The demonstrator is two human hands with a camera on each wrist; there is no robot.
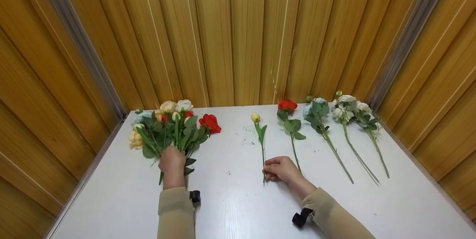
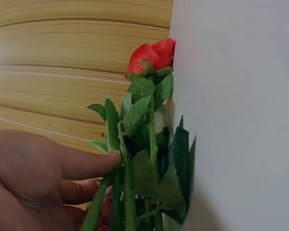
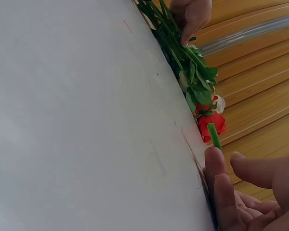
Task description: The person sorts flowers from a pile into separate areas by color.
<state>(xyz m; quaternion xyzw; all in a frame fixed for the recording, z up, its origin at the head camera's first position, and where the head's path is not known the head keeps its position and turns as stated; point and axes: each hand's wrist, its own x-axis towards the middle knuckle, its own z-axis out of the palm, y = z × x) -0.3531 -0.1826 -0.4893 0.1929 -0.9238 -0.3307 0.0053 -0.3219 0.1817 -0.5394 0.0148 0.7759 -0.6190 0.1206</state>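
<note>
Yellow tulip [image 1: 261, 133] lies on tabletop [image 1: 230, 209], bloom [image 1: 255, 118] beyond part-open right grip [image 1: 282, 168]; thumb [image 3: 253, 169] apart, fingertips [image 3: 215, 161] at lower stem [image 1: 264, 178]. Left grip [image 1: 173, 160] clasps flower bunch [image 1: 189, 130]. Likely pick-up step; next calls for pinching stem.

Head: bright, soft glare on tabletop [image 1: 230, 213] | wrist views: dimmer (softer, too)

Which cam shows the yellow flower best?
Head: the yellow flower shows from its bloom down the stem to the right hand. Right wrist: no bloom, just a short green piece, apparently stem, at that hand. Left wrist: nothing of it.
</note>
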